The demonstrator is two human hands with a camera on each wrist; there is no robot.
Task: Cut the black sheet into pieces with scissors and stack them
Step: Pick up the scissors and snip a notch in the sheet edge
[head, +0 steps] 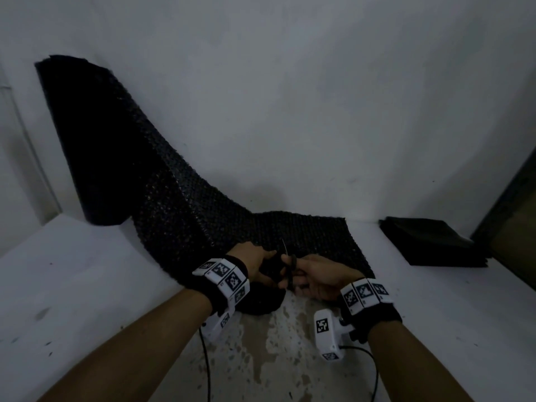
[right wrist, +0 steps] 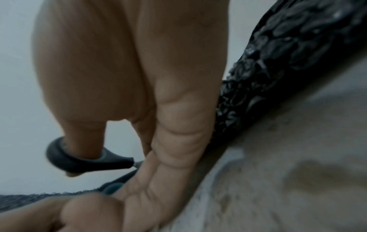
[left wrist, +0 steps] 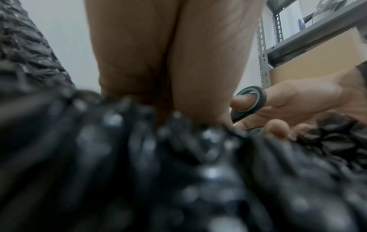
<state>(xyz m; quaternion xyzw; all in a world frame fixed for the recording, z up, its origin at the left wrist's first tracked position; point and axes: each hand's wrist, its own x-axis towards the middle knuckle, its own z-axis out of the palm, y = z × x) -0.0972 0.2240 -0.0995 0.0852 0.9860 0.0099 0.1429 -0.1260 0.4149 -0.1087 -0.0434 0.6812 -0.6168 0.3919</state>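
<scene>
A long black textured sheet runs from a roll standing at the back left down across the white table toward me. My left hand grips the sheet's near edge, which bunches under the wrist. My right hand holds dark-handled scissors, thumb through one ring. The blade points away from me over the sheet between both hands. A stack of cut black pieces lies at the right.
The white table has a worn, stained patch in front of me. A white wall stands close behind the sheet. A dark panel rises at the far right edge. A metal shelf with a cardboard box shows in the left wrist view.
</scene>
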